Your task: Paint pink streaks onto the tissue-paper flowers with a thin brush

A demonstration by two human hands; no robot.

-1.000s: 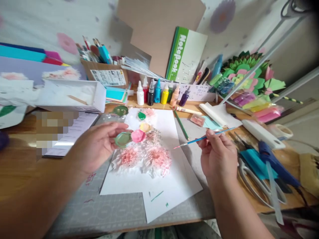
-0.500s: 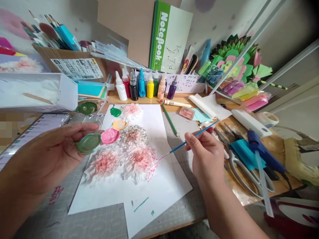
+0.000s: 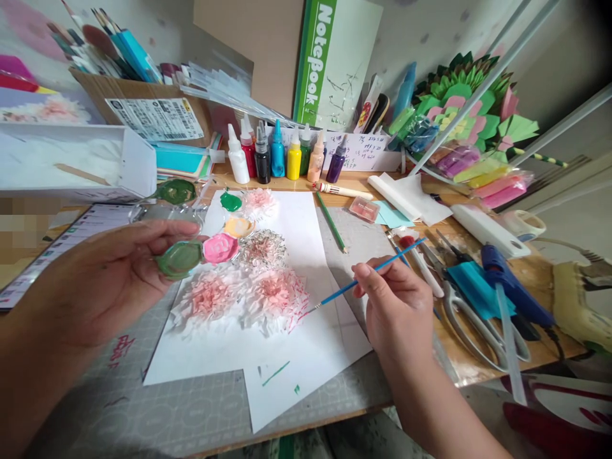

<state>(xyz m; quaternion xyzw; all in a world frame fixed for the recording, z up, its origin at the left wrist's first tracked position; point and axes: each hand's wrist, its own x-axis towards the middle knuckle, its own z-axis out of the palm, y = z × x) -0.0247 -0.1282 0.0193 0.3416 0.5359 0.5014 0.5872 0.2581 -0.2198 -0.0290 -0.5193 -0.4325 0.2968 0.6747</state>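
Note:
My right hand point(image 3: 399, 299) pinches a thin blue paintbrush point(image 3: 351, 285), its tip at the right edge of a pink-and-white paper flower point(image 3: 276, 296) whose border carries red-pink strokes. In my left hand point(image 3: 119, 274) is a clear paint palette point(image 3: 220, 247) with wells of green, pink, yellow-orange and dark green, held above the sheet's left side. Another pink-and-white flower point(image 3: 209, 294) lies to the left, and a dark-tipped flower point(image 3: 262, 248) sits behind. A smaller flower point(image 3: 259, 203) is at the back. All rest on white paper point(image 3: 296, 213).
Several paint bottles point(image 3: 277, 153) line the back. A green pencil point(image 3: 331, 223) lies right of the paper. Scissors point(image 3: 471, 328) and a blue glue gun point(image 3: 514, 287) are at the right. A white box point(image 3: 71, 169) and a phone or tablet point(image 3: 52, 252) stand left.
The view has shifted slightly, so the scene sits a little higher and to the right. The brush tip stays at the flower's right edge; both hands keep their holds.

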